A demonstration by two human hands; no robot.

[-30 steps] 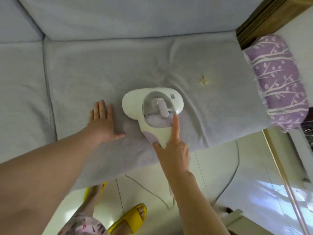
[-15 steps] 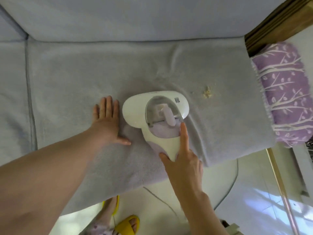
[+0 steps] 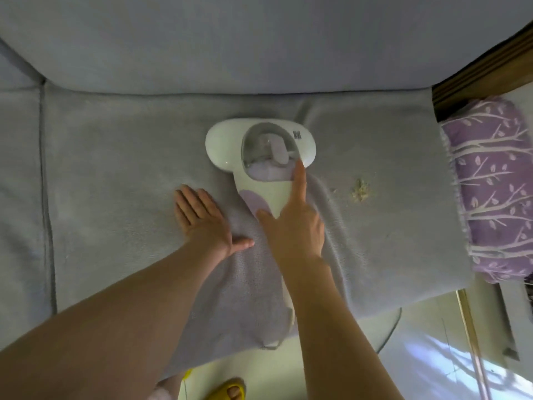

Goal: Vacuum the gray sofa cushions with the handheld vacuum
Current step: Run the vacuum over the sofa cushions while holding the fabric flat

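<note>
1. Gray sofa cushions fill most of the view: a smooth back cushion [image 3: 259,39] across the top and a seat cushion [image 3: 115,168] below it, covered by a coarser gray cloth [image 3: 389,255] that is creased around the middle.
2. Pale floor [image 3: 418,356] is seen beyond the seat's front edge at the bottom right, with patches of light on it.
3. A purple pillow [image 3: 496,183] printed with pale branches lies at the seat's right end, below a strip of dark wooden frame [image 3: 490,73].
4. The handheld vacuum [image 3: 225,145], white with a clear dust cup and a lilac patch on its handle, is set flat on the middle of the seat. Its long axis runs front to back, the wide head is pointed away from the person toward the back cushion, and the handle is directed toward the person.
5. The handle is grasped by the right hand [image 3: 294,232]: the forefinger is stretched along the body's right side up to the dust cup and the thumb is laid on the lilac patch. The remaining fingers are hidden.
6. The left hand [image 3: 202,217] is laid flat, palm down, on the cloth just left of the handle, fingers straight and together, thumb spread toward the right hand. Nothing is held by it.
7. A yellow slipper [image 3: 227,392] is seen on the floor at the bottom edge.
8. A small heap of pale crumbs [image 3: 360,190] lies on the cloth to the right of the vacuum, apart from it.
</note>
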